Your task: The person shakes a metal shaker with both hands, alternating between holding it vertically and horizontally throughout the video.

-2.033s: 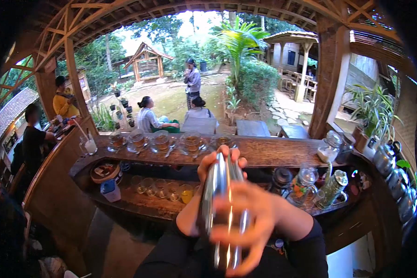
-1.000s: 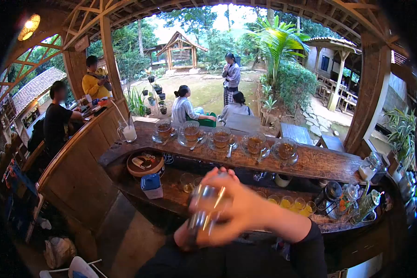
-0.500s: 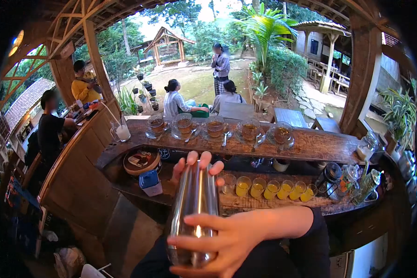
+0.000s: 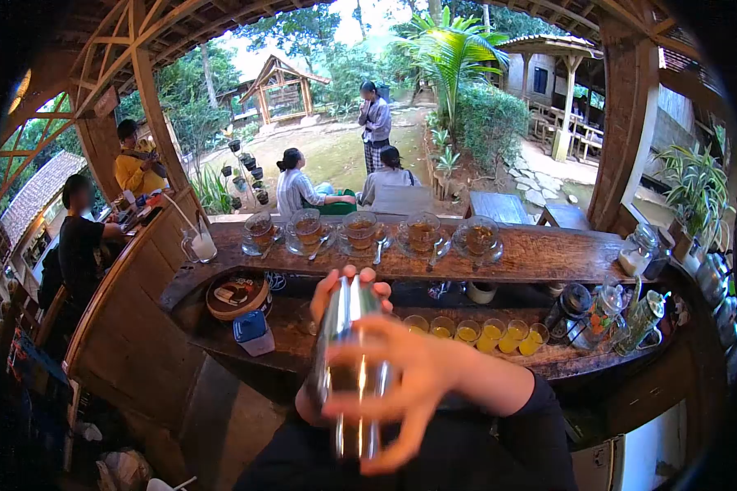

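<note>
A shiny metal shaker [image 4: 354, 315] is held upright, slightly tilted, in front of my body, blurred by motion. My left hand [image 4: 327, 296] is wrapped round its upper part from behind, with fingertips showing at the top. Across the near side of the shaker's lower part lies my right hand [image 4: 405, 368], its fingers spread and smeared. Behind the shaker, several small glasses of yellow liquid [image 4: 492, 334] stand in a row on the lower counter.
Several glass cups of brown drink [image 4: 360, 231] on saucers with spoons line the upper counter [image 4: 549, 254]. A round box [image 4: 236, 295] and blue-lidded container [image 4: 252, 331] sit left. Jars [image 4: 637, 250] stand right. People [image 4: 78, 233] are left and beyond the counter.
The shaker tilts differently, and my right hand's fingers are more spread and blurred around it. The whole view has shifted, with the counter items now a little further left.
</note>
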The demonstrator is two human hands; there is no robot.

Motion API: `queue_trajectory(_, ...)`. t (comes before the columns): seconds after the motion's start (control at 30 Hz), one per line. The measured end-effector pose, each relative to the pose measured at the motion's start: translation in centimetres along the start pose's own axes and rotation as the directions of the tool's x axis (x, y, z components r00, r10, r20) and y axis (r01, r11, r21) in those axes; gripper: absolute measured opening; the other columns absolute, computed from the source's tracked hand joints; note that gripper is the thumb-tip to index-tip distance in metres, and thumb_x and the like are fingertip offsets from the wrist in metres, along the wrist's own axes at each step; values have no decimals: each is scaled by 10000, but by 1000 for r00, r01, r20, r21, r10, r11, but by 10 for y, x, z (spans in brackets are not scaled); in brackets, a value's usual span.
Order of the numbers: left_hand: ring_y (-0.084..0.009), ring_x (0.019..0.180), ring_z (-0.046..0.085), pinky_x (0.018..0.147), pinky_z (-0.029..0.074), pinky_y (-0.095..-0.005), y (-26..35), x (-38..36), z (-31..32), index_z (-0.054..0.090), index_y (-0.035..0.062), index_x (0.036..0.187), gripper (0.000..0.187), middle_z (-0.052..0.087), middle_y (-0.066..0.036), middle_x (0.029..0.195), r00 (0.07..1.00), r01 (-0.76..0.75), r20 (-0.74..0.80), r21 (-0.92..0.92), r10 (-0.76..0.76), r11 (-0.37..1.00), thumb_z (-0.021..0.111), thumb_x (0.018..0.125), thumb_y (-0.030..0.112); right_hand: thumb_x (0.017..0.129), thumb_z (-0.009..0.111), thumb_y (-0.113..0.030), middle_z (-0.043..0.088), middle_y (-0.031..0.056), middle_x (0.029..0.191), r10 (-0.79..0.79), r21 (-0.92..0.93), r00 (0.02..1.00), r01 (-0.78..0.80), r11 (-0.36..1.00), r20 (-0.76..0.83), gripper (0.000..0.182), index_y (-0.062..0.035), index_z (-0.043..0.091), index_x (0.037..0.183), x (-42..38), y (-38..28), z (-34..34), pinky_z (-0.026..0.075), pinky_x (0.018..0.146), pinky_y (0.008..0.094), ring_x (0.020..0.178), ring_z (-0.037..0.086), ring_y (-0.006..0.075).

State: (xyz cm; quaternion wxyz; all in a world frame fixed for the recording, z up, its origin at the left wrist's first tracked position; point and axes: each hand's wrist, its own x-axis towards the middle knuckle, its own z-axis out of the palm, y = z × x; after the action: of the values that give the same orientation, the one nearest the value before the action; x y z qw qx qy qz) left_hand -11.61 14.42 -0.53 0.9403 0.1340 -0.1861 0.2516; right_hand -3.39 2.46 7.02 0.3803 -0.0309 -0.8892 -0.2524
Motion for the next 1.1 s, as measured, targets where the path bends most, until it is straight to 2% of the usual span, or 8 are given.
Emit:
queue_trajectory(0.17, -198, 840, 467, 854, 436, -424, -9, 0, -3, 501, 97, 943, 186, 483, -43, 868, 987, 35, -155, -9, -36, 999, 504, 868, 267, 603, 761, -329, 476, 148, 1184, 730, 237, 593, -697, 677, -340, 619, -115, 515, 1130, -69, 23, 29, 317, 960, 450, 1125, 441, 319)
queue_trajectory(0.4, -206, 930, 430, 840, 442, -438, -23, 12, 10, 528, 100, 918, 196, 480, -40, 882, 987, 38, 154, 54, -46, 998, 488, 876, 287, 706, 635, -393, 495, 3, 1183, -9, -23, 979, 5, 1000, -202, 459, -197, 520, 1105, -20, -21, -5, 307, 923, 542, 1084, 469, 343)
queue_trajectory(0.47, -206, 936, 426, 830, 434, -419, -28, 14, -43, 549, 101, 906, 199, 491, -38, 900, 932, -45, -361, -73, 16, 996, 496, 871, 289, 651, 713, -350, 499, 113, 1108, 501, 266, 851, -453, 851, -155, 499, -108, 552, 1057, -33, -3, -15, 405, 826, 450, 1020, 478, 322)
queue_trajectory(0.57, -213, 950, 431, 838, 436, -424, -46, 18, -39, 539, 100, 928, 207, 490, -48, 926, 972, 15, -230, -120, -42, 993, 487, 875, 293, 651, 720, -203, 483, 147, 1170, 811, 300, 548, -754, 584, -205, 533, -103, 514, 1132, -71, 12, -12, 392, 882, 430, 1049, 474, 324)
queue_trajectory(0.77, -199, 953, 392, 835, 422, -406, -81, 45, 9, 490, 117, 957, 204, 425, -41, 901, 919, 22, 393, 39, -36, 999, 495, 876, 305, 729, 617, -291, 508, -21, 1171, -13, 84, 997, 7, 996, 73, 384, -379, 441, 1060, -23, -37, -79, 399, 801, 529, 1020, 517, 399)
queue_trajectory(0.87, -199, 968, 395, 840, 429, -417, -99, 49, -17, 493, 110, 962, 203, 437, -46, 925, 952, 1, 306, -39, 11, 999, 496, 874, 293, 678, 683, -231, 488, 30, 1190, 5, -2, 990, -6, 1000, -143, 521, -256, 435, 1135, -55, -13, -71, 379, 851, 522, 1024, 521, 319)
queue_trajectory(0.97, -247, 1054, 422, 833, 435, -427, -137, 44, -66, 514, 121, 1048, 257, 484, -84, 1061, 960, -236, -150, 11, 235, 972, 484, 862, 297, 554, 777, -192, 524, 98, 1099, 747, 366, 622, -655, 661, -236, 563, -121, 542, 1060, -93, 3, -69, 372, 892, 395, 1064, 467, 284)
queue_trajectory(1.1, -209, 972, 421, 851, 441, -451, -108, 43, -49, 507, 88, 977, 245, 466, -58, 969, 989, 119, -84, -86, -126, 989, 505, 867, 307, 648, 689, -203, 498, 56, 1151, 491, 335, 871, -455, 825, -26, 482, -198, 503, 1092, -60, -37, -94, 417, 798, 501, 1017, 505, 320)
